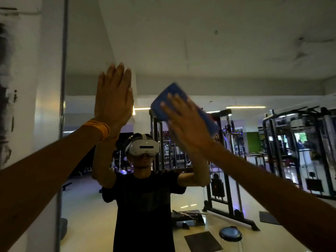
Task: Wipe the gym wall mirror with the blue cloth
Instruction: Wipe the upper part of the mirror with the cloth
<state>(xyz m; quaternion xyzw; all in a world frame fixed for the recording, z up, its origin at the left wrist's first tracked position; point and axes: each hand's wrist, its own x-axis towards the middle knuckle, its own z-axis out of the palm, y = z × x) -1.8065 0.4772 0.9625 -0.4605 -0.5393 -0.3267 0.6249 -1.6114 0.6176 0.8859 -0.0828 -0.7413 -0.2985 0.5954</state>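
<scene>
So we've got the blue cloth [179,91] pinned flat against the mirror [209,51] under our right hand [185,126]. The fingers are straight and a bit spread, so we're pressing it rather than gripping it, with nothing curled round it. The cloth looks folded into a rectangle, and its long axis runs diagonally from upper left down to lower right. It sticks out past our fingertips at the top and past the side of the hand on the right, so most of the spare cloth sits up and to the right of the palm. Our left hand [113,100], the one with the orange wristband [98,129], is flat on the glass just beside it with the fingers together and pointing up, holding nothing. It's nearer the mirror's left edge [63,70]. The right hand is the one on the cloth, so we reckon the next swipe is its job, probably across the diagonal. The cloth is motion-blurred, so we can't tell its exact edges.
</scene>
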